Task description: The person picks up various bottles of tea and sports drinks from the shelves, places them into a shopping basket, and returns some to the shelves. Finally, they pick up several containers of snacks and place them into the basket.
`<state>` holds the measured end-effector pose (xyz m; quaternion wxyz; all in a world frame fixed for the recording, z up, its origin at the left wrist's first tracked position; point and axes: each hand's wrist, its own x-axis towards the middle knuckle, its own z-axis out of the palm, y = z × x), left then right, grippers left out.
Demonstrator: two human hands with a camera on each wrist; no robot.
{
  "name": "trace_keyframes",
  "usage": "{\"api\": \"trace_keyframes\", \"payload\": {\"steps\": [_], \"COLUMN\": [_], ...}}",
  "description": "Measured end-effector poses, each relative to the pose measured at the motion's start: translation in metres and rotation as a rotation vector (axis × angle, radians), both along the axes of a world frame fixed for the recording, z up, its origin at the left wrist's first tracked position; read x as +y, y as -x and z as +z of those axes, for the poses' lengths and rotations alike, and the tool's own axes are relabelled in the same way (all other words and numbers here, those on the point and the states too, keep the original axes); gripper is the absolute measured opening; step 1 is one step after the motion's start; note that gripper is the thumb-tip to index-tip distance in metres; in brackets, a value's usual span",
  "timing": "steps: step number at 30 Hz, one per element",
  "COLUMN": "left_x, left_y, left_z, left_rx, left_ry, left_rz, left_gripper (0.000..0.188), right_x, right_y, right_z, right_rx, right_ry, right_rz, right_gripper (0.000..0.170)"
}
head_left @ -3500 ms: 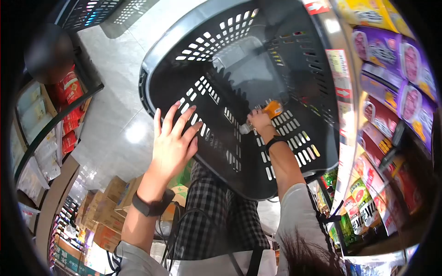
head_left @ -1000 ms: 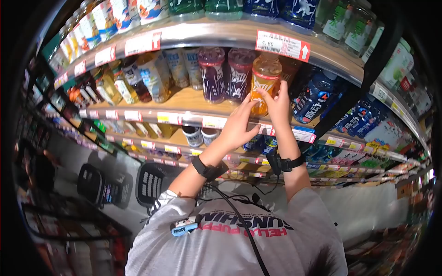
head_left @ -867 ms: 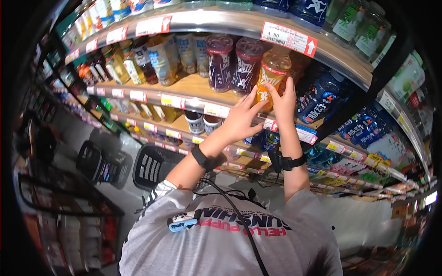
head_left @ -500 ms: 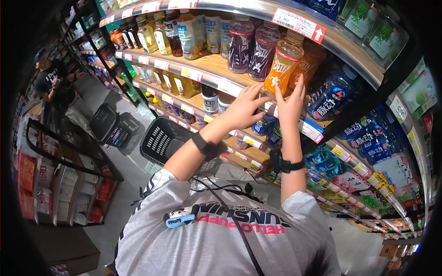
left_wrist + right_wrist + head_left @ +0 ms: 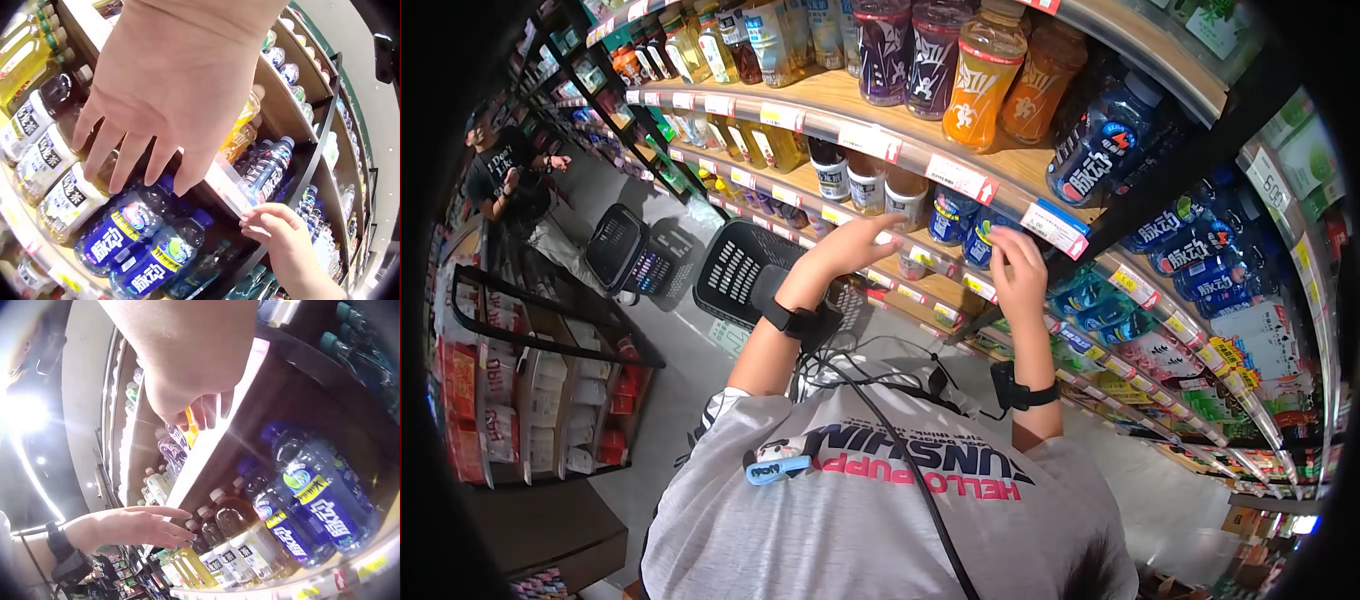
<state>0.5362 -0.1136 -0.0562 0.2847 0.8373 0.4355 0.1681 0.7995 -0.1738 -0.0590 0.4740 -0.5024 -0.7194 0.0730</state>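
Note:
In the head view, an orange drink bottle (image 5: 983, 85) stands upright at the front of the shelf, beside another orange bottle (image 5: 1043, 88) and purple drink bottles (image 5: 882, 55). Both hands are below that shelf, apart from the bottles. My left hand (image 5: 850, 250) is held palm down with fingers extended, before white-labelled tea bottles (image 5: 866, 185). My right hand (image 5: 1020, 268) has loosely bent fingers and holds nothing; it overlaps the blue-labelled bottles (image 5: 322, 503) of the lower shelf. The left wrist view shows the left fingers (image 5: 128, 153) spread, touching no bottle.
A black shopping basket (image 5: 745, 265) is on the floor at left, with another basket (image 5: 622, 245) farther off. A person (image 5: 515, 175) stands in the aisle. A dark shelf post (image 5: 1170, 165) divides the shelving; a low rack (image 5: 540, 385) stands at left.
Earlier, my right hand was inside a basket at an orange item. Later both hands were at the orange bottle on the shelf; now they have drawn back and down from it.

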Motion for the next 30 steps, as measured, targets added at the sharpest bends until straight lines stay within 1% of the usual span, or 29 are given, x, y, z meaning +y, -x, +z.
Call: {"api": "trace_keyframes", "payload": {"steps": [1,3,4,5,7,8,11,12,14,15,16,19,20,23,24,27,28,30], "left_x": [-0.002,-0.007,-0.012,-0.013,-0.019,-0.020,-0.021,-0.022,-0.027,-0.031,-0.034,-0.042,-0.045,-0.051,-0.051,-0.051,-0.052,-0.053], "left_y": [0.006,0.013,0.013,0.013,0.007,0.004,-0.006,-0.007,-0.010,-0.010,-0.008,-0.005,-0.004,-0.004,-0.004,-0.007,-0.008,-0.009], "left_z": [-0.009,-0.025,-0.029,-0.041,-0.048,-0.049,-0.062,-0.068,-0.065,-0.063,-0.062,-0.060,-0.061,-0.063,-0.063,-0.065,-0.063,-0.059], "left_rx": [0.044,0.129,0.158,0.177,0.214,0.197,0.204,0.168,0.164,0.162,0.140,0.063,0.032,-0.063,-0.095,-0.064,-0.058,-0.043], "left_ry": [0.038,0.108,0.226,0.238,0.260,0.382,0.353,0.347,0.356,0.360,0.367,0.381,0.386,0.419,0.430,0.388,0.393,0.410], "left_rz": [-0.007,-0.021,-0.013,-0.036,-0.079,-0.086,-0.143,-0.157,-0.119,-0.100,-0.091,-0.048,-0.026,0.001,0.003,-0.006,-0.003,-0.001], "left_gripper": [0.049,0.051,0.051,0.051,0.051,0.052,0.053,0.052,0.050,0.050,0.049,0.047,0.047,0.046,0.046,0.046,0.046,0.047], "right_x": [-0.005,-0.009,-0.008,-0.004,0.004,0.013,0.043,0.059,0.093,0.100,0.104,0.111,0.109,0.089,0.080,0.053,0.045,0.037], "right_y": [-0.003,-0.013,-0.017,-0.019,-0.022,-0.025,-0.018,-0.019,-0.030,-0.028,-0.026,-0.029,-0.031,-0.032,-0.028,-0.019,-0.014,-0.009], "right_z": [-0.010,-0.038,-0.051,-0.063,-0.076,-0.079,-0.070,-0.070,-0.090,-0.088,-0.085,-0.083,-0.084,-0.080,-0.077,-0.064,-0.058,-0.054], "right_rx": [0.058,0.071,0.077,0.044,-0.021,-0.031,-0.004,0.008,0.040,0.057,0.104,0.030,0.033,0.085,0.058,0.108,0.108,0.176], "right_ry": [0.110,0.333,0.442,0.343,0.140,0.177,0.255,0.439,0.284,0.207,0.289,0.202,0.252,0.305,0.206,0.370,0.353,0.337], "right_rz": [0.026,0.015,0.009,-0.073,-0.232,-0.255,-0.404,-0.459,-0.402,-0.373,-0.389,-0.336,-0.365,-0.375,-0.398,-0.375,-0.365,-0.304], "right_gripper": [0.016,0.024,0.029,0.035,0.049,0.064,0.066,0.068,0.065,0.064,0.060,0.060,0.062,0.064,0.067,0.074,0.079,0.081]}}
